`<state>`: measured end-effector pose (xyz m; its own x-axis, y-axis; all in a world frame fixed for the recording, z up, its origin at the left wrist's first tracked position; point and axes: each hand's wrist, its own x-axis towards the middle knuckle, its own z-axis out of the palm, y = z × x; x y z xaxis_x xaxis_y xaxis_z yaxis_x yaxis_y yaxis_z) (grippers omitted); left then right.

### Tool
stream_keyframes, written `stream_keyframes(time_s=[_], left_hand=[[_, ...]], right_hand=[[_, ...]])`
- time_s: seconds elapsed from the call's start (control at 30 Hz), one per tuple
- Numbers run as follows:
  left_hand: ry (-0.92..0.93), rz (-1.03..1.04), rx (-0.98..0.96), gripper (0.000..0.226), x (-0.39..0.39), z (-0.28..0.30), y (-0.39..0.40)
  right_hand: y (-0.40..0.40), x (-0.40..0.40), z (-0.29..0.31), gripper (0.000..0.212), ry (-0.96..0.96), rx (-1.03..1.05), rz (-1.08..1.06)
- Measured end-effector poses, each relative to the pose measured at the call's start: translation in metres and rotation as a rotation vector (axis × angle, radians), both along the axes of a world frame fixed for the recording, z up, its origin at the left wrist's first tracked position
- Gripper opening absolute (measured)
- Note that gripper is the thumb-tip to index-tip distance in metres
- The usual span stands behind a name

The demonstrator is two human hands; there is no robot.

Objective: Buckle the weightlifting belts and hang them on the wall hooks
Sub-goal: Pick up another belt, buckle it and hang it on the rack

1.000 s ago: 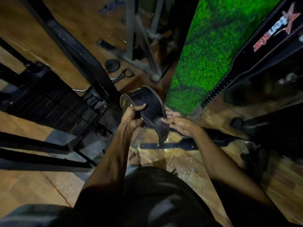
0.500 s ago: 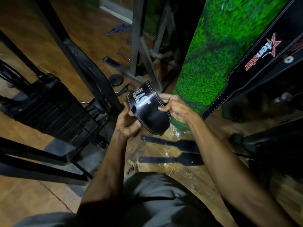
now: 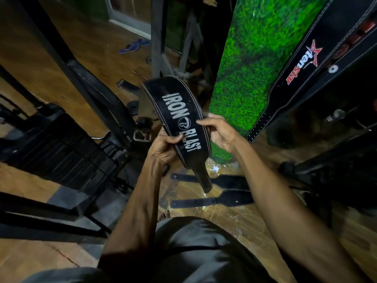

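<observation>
1. Across the whole lower view a brown wooden floor (image 3: 61, 64) is stretching out, shiny and scuffed near the person's feet; dark machine frames (image 3: 67, 152) are standing on it at the left
2. At the upper right a green grass-patterned panel (image 3: 251, 64) is rising beside a long black belt (image 3: 318, 58) with a red star logo, which is hanging down along the wall with its punched tail pointing toward the floor
3. Near the middle a black belt printed IRON BLAST (image 3: 179, 119) is being held up in the air, its wide part curving upward and its narrow tail hanging down toward the floor; its metal buckle (image 3: 141, 136) is showing at the left, just beside the left hand
4. On the floor below it two more black belts (image 3: 226, 180) are lying side by side, flat and unbuckled
5. The left hand (image 3: 163, 148) is gripping the held belt's left edge with the thumb laid over the lettering; the right hand (image 3: 219, 131) is pinching the opposite edge with curled fingers
6. Far back on the floor a pair of blue sandals (image 3: 132, 46) is lying
</observation>
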<state>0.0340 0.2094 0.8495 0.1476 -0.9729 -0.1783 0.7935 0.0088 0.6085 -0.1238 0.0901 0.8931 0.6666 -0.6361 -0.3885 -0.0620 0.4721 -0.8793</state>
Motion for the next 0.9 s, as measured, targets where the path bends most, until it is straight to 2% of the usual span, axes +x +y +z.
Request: stream_keyframes(time_s=[0.07,0.1,0.17,0.23,0.3,0.37,0.47,0.53,0.6,0.63,0.73,0.8,0.9], left_hand=[[-0.032,-0.053,-0.014,0.103,0.002,-0.001,0.005],[-0.026,-0.063,-0.032,0.101,0.006,-0.001,0.008],[0.002,-0.059,-0.044,0.086,0.015,0.006,0.013],[0.039,-0.023,-0.039,0.061,0.022,0.030,0.013],[0.029,0.071,0.043,0.046,0.027,0.059,0.010],[-0.078,0.110,0.147,0.049,0.030,0.076,0.006],[-0.268,0.119,0.217,0.020,0.033,0.069,0.005],[-0.364,0.062,0.162,0.028,0.036,0.065,0.006],[-0.489,-0.001,0.121,0.041,0.035,0.062,0.005],[-0.530,-0.020,0.121,0.045,0.033,0.062,0.005],[-0.588,-0.057,0.144,0.035,0.023,0.062,0.002],[-0.513,-0.003,0.167,0.024,0.022,0.069,-0.001],[-0.443,0.059,0.119,0.056,0.039,0.081,-0.012]], right_hand=[[0.000,0.013,0.016,0.054,-0.033,-0.059,0.009],[-0.001,0.019,0.021,0.060,-0.035,-0.085,0.009],[-0.004,0.027,0.026,0.068,-0.026,-0.124,0.002],[-0.002,0.031,0.029,0.072,0.006,-0.178,0.025],[0.007,0.031,0.024,0.072,0.062,-0.212,0.060],[0.015,0.034,0.015,0.068,0.089,-0.199,0.046],[0.015,0.039,0.006,0.073,0.087,-0.189,-0.058],[0.010,0.038,0.017,0.066,0.035,-0.130,-0.119],[0.005,0.038,0.037,0.031,-0.056,-0.074,-0.093],[0.002,0.040,0.045,0.023,-0.095,-0.061,-0.085],[-0.006,0.051,0.055,0.045,-0.138,-0.173,-0.144],[-0.005,0.054,0.050,0.035,-0.066,-0.293,-0.136],[0.003,0.046,0.031,0.036,-0.004,-0.331,-0.094]])
